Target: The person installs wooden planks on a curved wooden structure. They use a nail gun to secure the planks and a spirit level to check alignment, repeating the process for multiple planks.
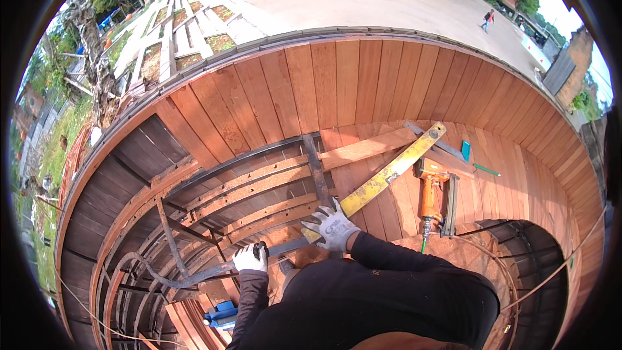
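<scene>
Gloved fingers of the right hand (332,227) are spread flat over the near end of a long yellow spirit level (389,173), pressing rather than clasping it; the palm is open on top of the tool. The level is laid slantwise from the hand up toward the far right, resting across the reddish wooden planks (337,84) of a curved deck, probably so that the boards can be checked against a straight edge while it is pinned down by weight alone.

Left hand (251,258), also gloved in white, is curled closed around a dark curved metal rail (194,275) of the bare framework, judged to be a steadying hold over the open, unplanked part.

An orange nail gun (429,198) is left lying on the boards just right of the level, nose toward the person, within easy reach of the right hand. A loose pale board (369,148) is passed under the level. Farther right, a small teal object (465,150) and a green pencil-like stick (486,170) are set on the planks. A blue object (222,314) is seen below the frame near the left forearm; its kind cannot be told. No labels or signs can be read from this view.
</scene>
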`<state>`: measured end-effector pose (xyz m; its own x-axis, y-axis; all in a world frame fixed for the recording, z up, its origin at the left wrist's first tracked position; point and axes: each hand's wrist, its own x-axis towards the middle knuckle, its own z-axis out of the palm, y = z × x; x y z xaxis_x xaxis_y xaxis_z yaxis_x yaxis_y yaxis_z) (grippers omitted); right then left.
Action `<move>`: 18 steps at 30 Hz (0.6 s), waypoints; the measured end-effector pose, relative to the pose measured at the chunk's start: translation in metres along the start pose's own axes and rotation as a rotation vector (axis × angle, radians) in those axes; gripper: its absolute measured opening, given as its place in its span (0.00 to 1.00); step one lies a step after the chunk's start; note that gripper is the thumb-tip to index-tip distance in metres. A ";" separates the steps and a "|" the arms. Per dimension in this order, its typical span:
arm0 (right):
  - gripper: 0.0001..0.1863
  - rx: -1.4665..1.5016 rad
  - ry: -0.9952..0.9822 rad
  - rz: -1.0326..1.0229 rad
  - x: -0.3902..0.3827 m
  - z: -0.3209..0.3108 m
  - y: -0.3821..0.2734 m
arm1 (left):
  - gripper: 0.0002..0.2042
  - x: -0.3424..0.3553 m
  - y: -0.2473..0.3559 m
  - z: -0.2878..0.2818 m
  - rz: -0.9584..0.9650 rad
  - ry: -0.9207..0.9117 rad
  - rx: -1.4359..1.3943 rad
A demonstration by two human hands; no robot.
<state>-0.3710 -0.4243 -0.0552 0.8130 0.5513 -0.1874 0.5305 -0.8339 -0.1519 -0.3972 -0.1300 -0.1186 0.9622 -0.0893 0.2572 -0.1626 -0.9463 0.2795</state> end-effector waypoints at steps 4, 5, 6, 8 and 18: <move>0.34 0.037 -0.076 0.009 -0.003 -0.024 0.005 | 0.11 -0.008 -0.012 0.015 -0.084 -0.016 0.036; 0.34 0.036 -0.061 0.018 -0.003 -0.020 0.010 | 0.11 -0.008 -0.013 0.019 -0.085 -0.006 0.075; 0.34 0.034 -0.044 0.026 -0.002 -0.018 0.014 | 0.12 -0.007 -0.015 0.021 -0.085 0.005 0.116; 0.33 0.007 -0.072 0.092 -0.002 -0.022 0.023 | 0.12 -0.007 -0.012 0.019 -0.103 -0.049 0.085; 0.38 0.048 -0.096 0.252 -0.009 -0.035 0.038 | 0.12 -0.008 -0.016 0.021 -0.088 -0.072 0.091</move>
<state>-0.3496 -0.4615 -0.0249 0.8901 0.3285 -0.3161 0.3008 -0.9442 -0.1341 -0.3977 -0.1206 -0.1441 0.9856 -0.0242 0.1673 -0.0599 -0.9754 0.2120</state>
